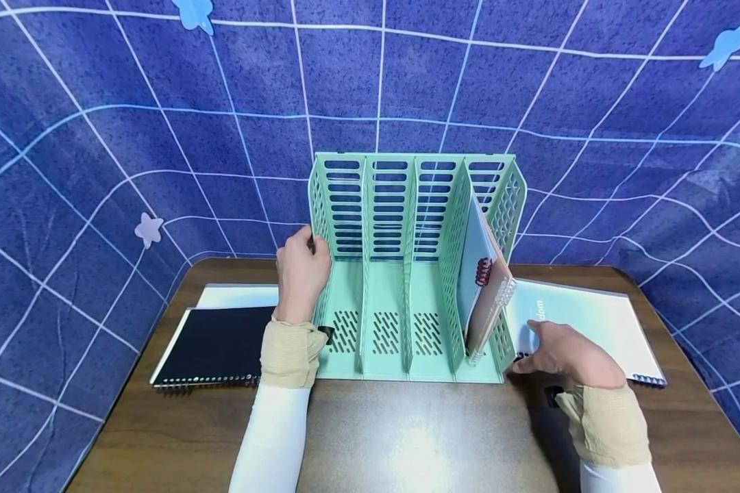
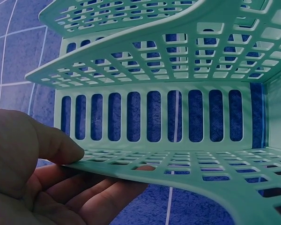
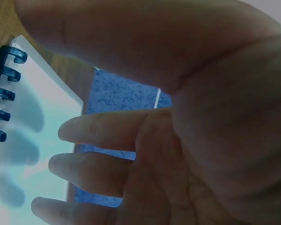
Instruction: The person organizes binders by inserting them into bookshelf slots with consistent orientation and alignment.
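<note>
**Left hand grips a mint-green rack; right hand spreads over a notebook**

In the head view, the rack (image 1: 385, 287) stands on a brown wood-grain table (image 1: 210, 438), its four compartments parted by perforated walls, with slots in its back and floor. The left hand (image 1: 303, 270) holds its left wall. In the rightmost compartment lean a blue notebook (image 1: 471, 257) with a red coil and a pinkish notebook (image 1: 493, 301) with a clear coil. Right of the rack, the right hand (image 1: 564, 352) is over a pale blue-and-white notebook (image 1: 598, 329), which lies flat with white lettering.

The left wrist view shows the thumb inside the wall, fingers outside, pinching its edge.

In the right wrist view, the fingers extend, unfolded, above the pale cover and its dark rings; whether they touch, I cannot tell.
</note>
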Demonstrator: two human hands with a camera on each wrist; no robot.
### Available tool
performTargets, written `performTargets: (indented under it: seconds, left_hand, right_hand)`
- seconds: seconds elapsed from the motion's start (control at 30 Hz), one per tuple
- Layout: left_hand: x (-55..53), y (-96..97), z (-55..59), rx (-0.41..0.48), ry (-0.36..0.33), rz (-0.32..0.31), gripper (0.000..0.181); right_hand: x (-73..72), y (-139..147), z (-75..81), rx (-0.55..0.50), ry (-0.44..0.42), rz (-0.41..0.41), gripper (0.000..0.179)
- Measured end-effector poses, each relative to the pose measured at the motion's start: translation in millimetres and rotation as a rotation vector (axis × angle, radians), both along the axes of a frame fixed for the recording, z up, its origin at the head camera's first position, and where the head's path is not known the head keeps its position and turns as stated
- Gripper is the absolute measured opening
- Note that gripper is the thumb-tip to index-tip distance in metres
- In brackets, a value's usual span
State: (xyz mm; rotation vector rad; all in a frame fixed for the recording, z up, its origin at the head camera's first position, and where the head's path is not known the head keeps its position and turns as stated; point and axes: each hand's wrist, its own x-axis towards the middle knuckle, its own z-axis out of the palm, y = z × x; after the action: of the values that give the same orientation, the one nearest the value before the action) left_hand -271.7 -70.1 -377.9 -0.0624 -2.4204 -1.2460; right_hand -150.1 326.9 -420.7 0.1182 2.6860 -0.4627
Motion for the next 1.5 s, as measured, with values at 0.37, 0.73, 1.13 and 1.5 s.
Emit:
performTargets:
  seconds: [0.37, 0.73, 1.13, 1.5]
  left_hand:
    - [-0.1, -0.4, 1.1, 0.005, 0.000, 0.007, 0.025]
    - [0.4, -0.7, 0.0, -0.007, -0.004, 0.007, 0.025]
    - [-0.5, -0.6, 0.3, -0.007, 0.010, 0.003, 0.025]
    - [-0.7, -0.3, 0.6, -0.004, 0.017, 0.002, 0.024]
  right_hand:
    - [-3.3, 1, -7.6, -0.034, -0.001, 0.025, 0.095]
    - [-4.9, 3, -8.7, 0.044, -0.054, 0.004, 0.099]
    - [-6.5, 7, -15.0, 0.071, 0.022, 0.011, 0.075]
    - [-11.8, 8, -22.7, 0.029, 0.048, 0.016, 0.075]
